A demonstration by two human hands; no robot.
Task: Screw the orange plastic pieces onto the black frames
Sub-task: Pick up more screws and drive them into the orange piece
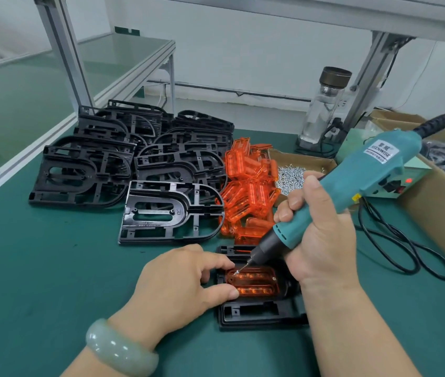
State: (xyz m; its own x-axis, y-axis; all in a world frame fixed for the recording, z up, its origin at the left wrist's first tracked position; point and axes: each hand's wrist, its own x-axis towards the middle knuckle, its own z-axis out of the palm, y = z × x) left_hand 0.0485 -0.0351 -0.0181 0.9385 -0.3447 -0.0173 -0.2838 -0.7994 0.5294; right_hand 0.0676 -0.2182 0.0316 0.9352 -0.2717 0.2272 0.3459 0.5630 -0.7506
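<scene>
Currently the main risk is bit angle. Right hand (322,240) is wrapped round the teal electric screwdriver (365,183), which leans well off vertical, its tip on a small silver screw (236,272) at the left end of the translucent orange plastic piece (254,284). Driven at that lean, the screw could go in crooked, or the bit could skip off and scar the plastic.

Second risk: left hand (183,281) pinches that same left end between forefinger and thumb, fingertips just beside the bit. A skip would land on a finger.

Third: if the pinch slackens, torque could twist the piece out of its seat in the flat black plastic frame (259,314) before the screw bites. Over-driving might crack the thin plastic; I can't tell the torque setting. A silver dot at the piece's right end may be a seated screw, but it's too small to be sure.

Position: the frame lies flat on the green tabletop (52,268), close to its near edge and right of centre, between the two hands. Left hand is on its left side. Right hand is above its right side and hides part of it. The orange piece sits inside the frame, directly under the bit.
</scene>
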